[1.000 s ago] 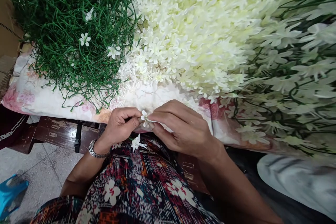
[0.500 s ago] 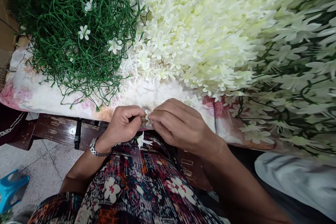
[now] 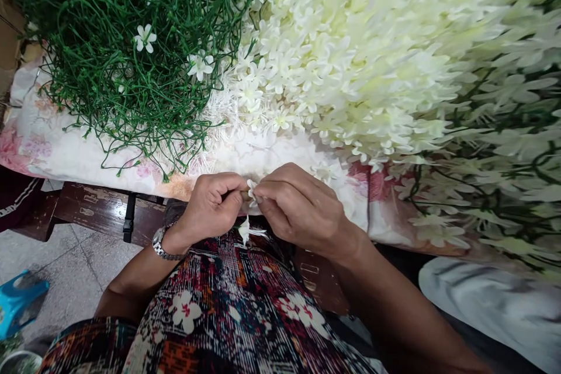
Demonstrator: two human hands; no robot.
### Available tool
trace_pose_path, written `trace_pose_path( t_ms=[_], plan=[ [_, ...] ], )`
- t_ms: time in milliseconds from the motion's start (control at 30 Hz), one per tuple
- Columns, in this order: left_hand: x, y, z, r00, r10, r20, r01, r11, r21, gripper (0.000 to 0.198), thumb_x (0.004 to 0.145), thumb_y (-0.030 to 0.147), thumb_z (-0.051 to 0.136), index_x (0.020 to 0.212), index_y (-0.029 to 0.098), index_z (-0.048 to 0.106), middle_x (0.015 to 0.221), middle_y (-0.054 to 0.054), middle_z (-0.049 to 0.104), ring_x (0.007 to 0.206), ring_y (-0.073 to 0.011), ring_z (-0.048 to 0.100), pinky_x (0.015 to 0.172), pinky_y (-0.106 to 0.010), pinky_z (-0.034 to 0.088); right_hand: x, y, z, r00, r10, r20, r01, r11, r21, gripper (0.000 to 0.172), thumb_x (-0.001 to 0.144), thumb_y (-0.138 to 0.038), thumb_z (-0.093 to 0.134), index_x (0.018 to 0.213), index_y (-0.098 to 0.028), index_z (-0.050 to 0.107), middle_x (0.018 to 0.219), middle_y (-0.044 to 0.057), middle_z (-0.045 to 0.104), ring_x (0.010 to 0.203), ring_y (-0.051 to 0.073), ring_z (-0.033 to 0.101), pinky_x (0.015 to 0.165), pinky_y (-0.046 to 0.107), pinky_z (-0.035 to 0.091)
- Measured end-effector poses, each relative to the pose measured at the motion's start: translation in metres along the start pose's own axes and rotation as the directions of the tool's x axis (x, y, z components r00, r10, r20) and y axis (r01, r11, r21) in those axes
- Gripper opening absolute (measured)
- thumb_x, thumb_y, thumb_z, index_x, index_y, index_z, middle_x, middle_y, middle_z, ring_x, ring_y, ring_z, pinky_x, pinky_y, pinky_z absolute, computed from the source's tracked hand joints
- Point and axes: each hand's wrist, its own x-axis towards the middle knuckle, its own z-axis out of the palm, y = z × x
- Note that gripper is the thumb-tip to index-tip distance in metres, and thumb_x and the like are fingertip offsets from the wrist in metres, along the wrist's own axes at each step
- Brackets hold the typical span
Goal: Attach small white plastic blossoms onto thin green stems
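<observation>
My left hand (image 3: 219, 204) is closed in a pinch, its fingertips almost meeting those of my right hand (image 3: 302, 210). A small white artificial flower (image 3: 251, 190) shows between the two, and the fingers of both hands press on it. Its stem is hidden in my left fist. Just under my left hand hangs a second white flower (image 3: 245, 232) with thin white stamens, in front of the patterned clothing; what supports it is mostly covered. Both hands are at the near edge of the flower-print cloth (image 3: 263, 152).
A heap of green plastic stems (image 3: 131, 70) lies at the left, with a few white flowers on it. Loose pale-yellow blossoms (image 3: 350, 52) pile up beside it. Finished-looking flower sprays (image 3: 517, 152) spread at the right. A blue stool (image 3: 21, 304) stands on the floor.
The view has shifted slightly, so hands and flowers sit a little farther right. Both hands keep their pinch on the small flower, which shows a bit more of its petals.
</observation>
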Motion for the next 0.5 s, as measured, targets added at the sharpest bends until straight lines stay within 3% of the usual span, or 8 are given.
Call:
trace_pose_path(
  t_ms=[267, 400, 500],
  plan=[
    [0.0, 0.002, -0.002, 1.0, -0.016, 0.022, 0.018, 0.998, -0.054, 0.017, 0.072, 0.012, 0.045, 0.058, 0.013, 0.054, 0.052, 0.003, 0.046, 0.051, -0.006, 0.041, 0.049, -0.017, 0.033, -0.003, 0.006, -0.004, 0.999, -0.018, -0.037, 0.018, 1.0, -0.007, 0.018, 0.074, -0.006, 0.052, 0.088, -0.017, 0.05, 0.075, 0.004, 0.057, 0.07, 0.013, 0.052, 0.063, 0.027, 0.045],
    [0.0, 0.006, -0.009, 0.987, -0.138, 0.085, 0.153, 0.964, -0.217, 0.018, 0.076, 0.024, 0.049, 0.068, 0.013, 0.061, 0.061, -0.001, 0.056, 0.057, -0.0082, 0.048, 0.054, -0.019, 0.039, 0.0, 0.009, -0.013, 0.991, -0.111, -0.07, 0.105, 0.991, -0.077, 0.018, 0.074, -0.01, 0.055, 0.088, -0.02, 0.054, 0.079, 0.004, 0.057, 0.073, 0.014, 0.052, 0.064, 0.029, 0.044],
    [0.001, 0.009, -0.011, 0.963, -0.191, 0.188, 0.245, 0.914, -0.324, 0.027, 0.074, 0.035, 0.054, 0.06, 0.013, 0.059, 0.051, 0.002, 0.05, 0.049, -0.0063, 0.043, 0.048, -0.018, 0.038, 0.003, 0.008, -0.017, 0.977, -0.195, -0.082, 0.184, 0.975, -0.124, 0.015, 0.072, -0.014, 0.059, 0.086, -0.019, 0.056, 0.078, 0.004, 0.058, 0.074, 0.015, 0.052, 0.065, 0.03, 0.044]
  ],
)
